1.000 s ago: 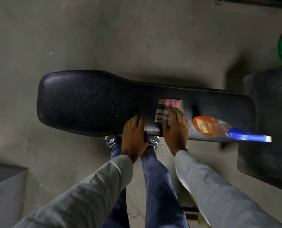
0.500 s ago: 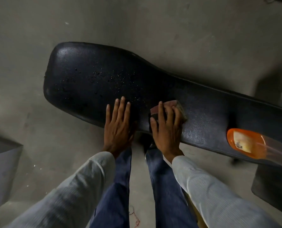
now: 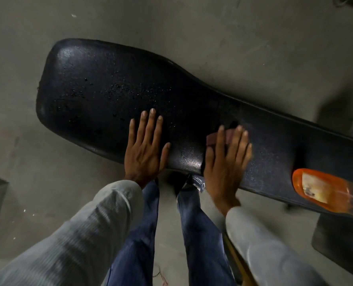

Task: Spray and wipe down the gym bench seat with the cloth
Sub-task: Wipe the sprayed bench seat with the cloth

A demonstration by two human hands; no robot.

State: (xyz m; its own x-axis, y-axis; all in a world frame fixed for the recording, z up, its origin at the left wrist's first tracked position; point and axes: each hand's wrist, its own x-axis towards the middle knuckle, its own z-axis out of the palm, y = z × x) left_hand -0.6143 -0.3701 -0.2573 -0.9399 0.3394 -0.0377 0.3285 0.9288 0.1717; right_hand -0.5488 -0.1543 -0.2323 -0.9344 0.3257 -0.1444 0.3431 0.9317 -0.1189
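Black textured padding covers the gym bench seat [image 3: 113, 96], whose long axis runs from the broad end at upper left to the narrow end at lower right, crossing the person's front. Spray droplets dot the broad end, which lies to the left of both hands. An orange spray bottle [image 3: 320, 190] lies on its side on the narrow end, well apart to the right. The left hand [image 3: 145, 149] rests flat on the near edge, fingers straight and spread, grasping nothing. The right hand [image 3: 226, 157] presses flat on the cloth [image 3: 211, 138], only a corner of which shows beyond the fingers. The wet zone probably calls for a leftward stroke past the nearer left hand.
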